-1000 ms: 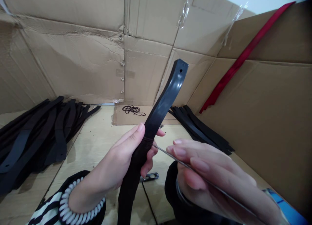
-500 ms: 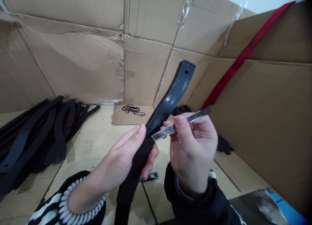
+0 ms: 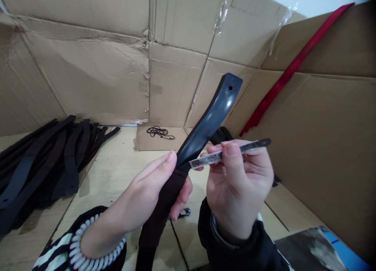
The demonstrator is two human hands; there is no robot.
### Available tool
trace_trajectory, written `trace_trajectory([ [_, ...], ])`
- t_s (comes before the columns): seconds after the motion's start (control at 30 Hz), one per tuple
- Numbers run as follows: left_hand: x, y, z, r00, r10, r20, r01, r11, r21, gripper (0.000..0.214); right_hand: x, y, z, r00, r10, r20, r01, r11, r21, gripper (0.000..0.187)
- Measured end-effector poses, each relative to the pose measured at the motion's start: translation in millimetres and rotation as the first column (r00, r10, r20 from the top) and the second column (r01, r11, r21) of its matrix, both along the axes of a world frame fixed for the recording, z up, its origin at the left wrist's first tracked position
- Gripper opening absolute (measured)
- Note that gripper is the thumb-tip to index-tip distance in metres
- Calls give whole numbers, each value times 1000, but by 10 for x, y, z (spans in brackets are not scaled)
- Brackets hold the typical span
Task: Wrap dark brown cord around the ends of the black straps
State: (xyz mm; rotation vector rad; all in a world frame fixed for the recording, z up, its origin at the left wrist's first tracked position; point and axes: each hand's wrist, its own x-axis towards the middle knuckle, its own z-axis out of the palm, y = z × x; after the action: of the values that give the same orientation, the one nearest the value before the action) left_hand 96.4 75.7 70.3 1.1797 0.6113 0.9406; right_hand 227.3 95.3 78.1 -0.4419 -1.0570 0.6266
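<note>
My left hand (image 3: 149,188) grips a long, flat black rubber strap (image 3: 208,130) near its middle, with the strap's rounded, holed end rising up and to the right. My right hand (image 3: 237,185) pinches a slim metal strip (image 3: 232,151), partly wrapped in clear plastic. The strip's lower end lies against the strap, just above my left thumb. A white coiled band (image 3: 94,239) circles my left wrist. Below my left hand, the strap's lower length hangs down past the picture's bottom edge.
A heap of black straps (image 3: 55,165) lies on the pale wooden table (image 3: 96,185) at left, and more straps (image 3: 223,134) sit partly hidden behind my right hand. A dark cord tangle (image 3: 158,132) lies on cardboard. Cardboard walls surround the table, with a red strip (image 3: 293,71) against them.
My right hand has moved further right and its strip has shifted with it. The strap's top end has tilted slightly right. Over the last second, the hand rose and the strip turned upward.
</note>
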Motion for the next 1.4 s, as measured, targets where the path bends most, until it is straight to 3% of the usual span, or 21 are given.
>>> trace_trajectory([
  [0.2,-8,-24,-8,1000,-3,13,3,1000,4,60,-1,-1,38,991,133,-16,-133,991,-20,10],
  [0.47,-4,-17,-7,997,44,-63,-41,998,54,58,-27,-23,6,995,91,-26,-93,994,-50,9],
  [0.67,-7,-13,-10,1000,-2,17,1,1000,31,58,-38,-2,14,995,84,-55,-87,995,-52,11],
  [1.03,4,-35,37,1000,-7,10,7,1000,21,60,-27,-30,37,993,107,-41,-111,988,-108,14],
  [1.4,-3,-22,-4,1000,15,-1,-15,997,73,55,-47,-25,49,992,127,-16,-127,990,-60,11],
])
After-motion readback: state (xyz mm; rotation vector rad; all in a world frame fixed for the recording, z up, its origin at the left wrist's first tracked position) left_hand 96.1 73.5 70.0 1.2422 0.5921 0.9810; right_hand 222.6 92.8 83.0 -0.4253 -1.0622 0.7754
